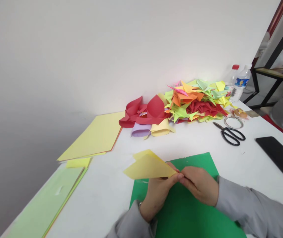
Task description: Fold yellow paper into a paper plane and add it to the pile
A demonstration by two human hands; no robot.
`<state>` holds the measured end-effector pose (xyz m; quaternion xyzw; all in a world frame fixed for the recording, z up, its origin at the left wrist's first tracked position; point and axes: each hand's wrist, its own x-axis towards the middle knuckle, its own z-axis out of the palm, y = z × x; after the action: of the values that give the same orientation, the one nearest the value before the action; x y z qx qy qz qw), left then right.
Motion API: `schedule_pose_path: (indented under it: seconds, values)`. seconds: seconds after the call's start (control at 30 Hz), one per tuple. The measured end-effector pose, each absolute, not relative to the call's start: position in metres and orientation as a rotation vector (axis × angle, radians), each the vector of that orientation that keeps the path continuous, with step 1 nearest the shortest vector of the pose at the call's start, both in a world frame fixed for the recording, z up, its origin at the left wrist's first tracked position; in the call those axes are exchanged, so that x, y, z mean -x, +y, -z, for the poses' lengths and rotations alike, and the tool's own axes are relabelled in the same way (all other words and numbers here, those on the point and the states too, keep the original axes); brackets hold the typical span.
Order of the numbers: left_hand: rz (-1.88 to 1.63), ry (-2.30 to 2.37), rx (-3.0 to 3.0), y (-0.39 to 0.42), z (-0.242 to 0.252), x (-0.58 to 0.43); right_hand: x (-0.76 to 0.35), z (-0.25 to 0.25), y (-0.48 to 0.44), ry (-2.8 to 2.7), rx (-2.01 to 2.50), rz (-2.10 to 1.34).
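Observation:
A folded yellow paper is held just above a green sheet on the white table. My left hand pinches the paper's right corner from below. My right hand meets it at the same corner, fingers closed on the paper's tip. Both hands are over the green sheet near the table's front edge.
A heap of folded paper figures and curled red, purple and yellow papers lies at the back. Scissors, a tape roll, two bottles and a black phone are at right. Yellow sheets and green sheets lie at left.

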<state>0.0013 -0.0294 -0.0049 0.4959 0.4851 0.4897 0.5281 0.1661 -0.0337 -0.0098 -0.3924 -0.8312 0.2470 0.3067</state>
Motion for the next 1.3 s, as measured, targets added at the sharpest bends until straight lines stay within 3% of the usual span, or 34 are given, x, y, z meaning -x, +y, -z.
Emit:
schedule_pose_path:
  seconds: [0.5, 1.3]
  values:
    - [-1.204, 1.271, -1.151, -0.0306, -0.0023, -0.0051, -0.1668, 0.0184, -0.0332, -2.283, 1.063, -0.577]
    - [-1.054, 1.006, -1.177, -0.0357, 0.0039, -0.0038, -0.1637, 0.0164, -0.0342, -2.159, 0.991, -0.896]
